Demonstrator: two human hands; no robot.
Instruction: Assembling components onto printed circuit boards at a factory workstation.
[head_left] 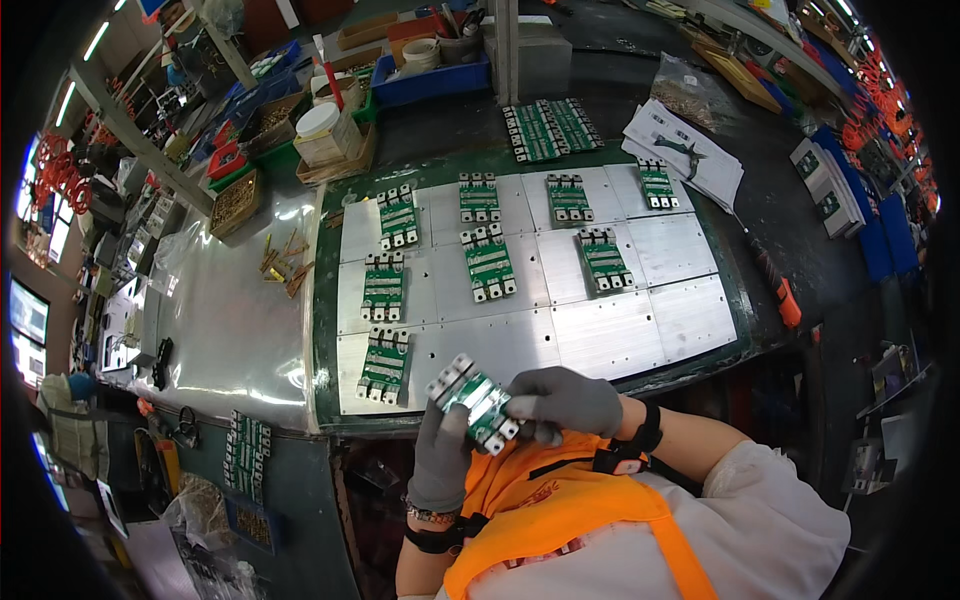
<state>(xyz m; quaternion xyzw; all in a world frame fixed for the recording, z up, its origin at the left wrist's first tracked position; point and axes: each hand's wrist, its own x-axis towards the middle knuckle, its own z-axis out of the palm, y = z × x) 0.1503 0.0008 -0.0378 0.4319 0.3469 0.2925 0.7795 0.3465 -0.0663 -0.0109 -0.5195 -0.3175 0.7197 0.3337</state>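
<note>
A green circuit board [484, 398] with silver terminal blocks along its ends is held tilted in front of my body, just off the near edge of the bench. My gloved left hand [440, 462] grips its lower left side, thumb on the face. From the right, my gloved right hand [570, 398] closes on its other edge, the fingertips partly hidden by the board. Beyond my hands, similar boards lie spaced out on silver metal plates [492, 345], the nearest being a board [383, 366] to the left.
More boards [552, 130] lie close together at the back, beside papers [690, 160]. A screwdriver with an orange handle [788, 302] is at the right. Back left are a white tub [322, 135], parts bins [236, 204] and a blue tray [432, 82]. Boards [246, 455] also sit lower left.
</note>
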